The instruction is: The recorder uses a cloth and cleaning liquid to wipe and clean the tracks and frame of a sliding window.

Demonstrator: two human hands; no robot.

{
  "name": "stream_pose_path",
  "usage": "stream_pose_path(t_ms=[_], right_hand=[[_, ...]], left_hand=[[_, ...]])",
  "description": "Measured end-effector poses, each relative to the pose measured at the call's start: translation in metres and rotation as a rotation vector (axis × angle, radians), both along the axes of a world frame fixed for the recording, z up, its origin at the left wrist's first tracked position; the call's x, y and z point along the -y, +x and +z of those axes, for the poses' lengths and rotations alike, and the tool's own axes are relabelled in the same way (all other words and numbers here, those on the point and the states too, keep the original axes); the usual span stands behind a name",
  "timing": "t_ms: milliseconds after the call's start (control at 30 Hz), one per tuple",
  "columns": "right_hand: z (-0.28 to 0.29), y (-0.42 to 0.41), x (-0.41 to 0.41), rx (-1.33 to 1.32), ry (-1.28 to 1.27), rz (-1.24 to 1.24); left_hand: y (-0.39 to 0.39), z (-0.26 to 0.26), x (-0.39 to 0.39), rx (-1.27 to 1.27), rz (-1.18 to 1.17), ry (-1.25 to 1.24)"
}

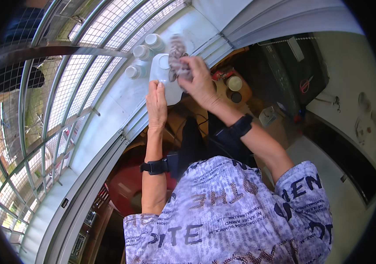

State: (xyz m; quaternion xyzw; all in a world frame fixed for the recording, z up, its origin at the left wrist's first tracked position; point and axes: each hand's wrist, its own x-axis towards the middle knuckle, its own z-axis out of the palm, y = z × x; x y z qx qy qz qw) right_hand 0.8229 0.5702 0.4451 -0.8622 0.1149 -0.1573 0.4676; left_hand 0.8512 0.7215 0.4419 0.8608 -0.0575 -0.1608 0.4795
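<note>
My left hand (pixel 157 104) grips the near end of a translucent white plastic container (pixel 160 70), which lies over the window ledge. My right hand (pixel 198 77) is closed on a crumpled grey-brown cloth (pixel 178 57), blurred by motion, at the container's right side. Whether the cloth touches the container cannot be told. Left of the container, three small translucent bottles with white tops stand on the ledge: one at the back (pixel 153 41), one in the middle (pixel 141 52) and one nearer (pixel 133 71).
Metal window bars (pixel 89 62) with mesh curve along the left. Sliding-window tracks (pixel 122 132) edge the ledge. To the right are a round-lidded jar (pixel 234 83), a red packet (pixel 223 74) and red-handled scissors (pixel 305 85). A red round seat or tabletop (pixel 127 188) lies below.
</note>
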Motion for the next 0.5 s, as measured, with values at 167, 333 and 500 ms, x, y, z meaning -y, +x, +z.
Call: stream_pose_path(t_ms=[167, 333, 500], right_hand=[[0.003, -0.046, -0.052, -0.216, -0.091, 0.094], [0.008, -0.047, -0.045, -0.163, -0.133, 0.096], [0.011, -0.037, -0.058, -0.245, -0.32, -0.034]], left_hand=[[0.003, -0.003, -0.002, -0.074, -0.022, -0.079], [0.001, -0.001, 0.001, -0.029, -0.058, -0.118], [0.002, -0.014, -0.004, 0.146, -0.114, -0.04]])
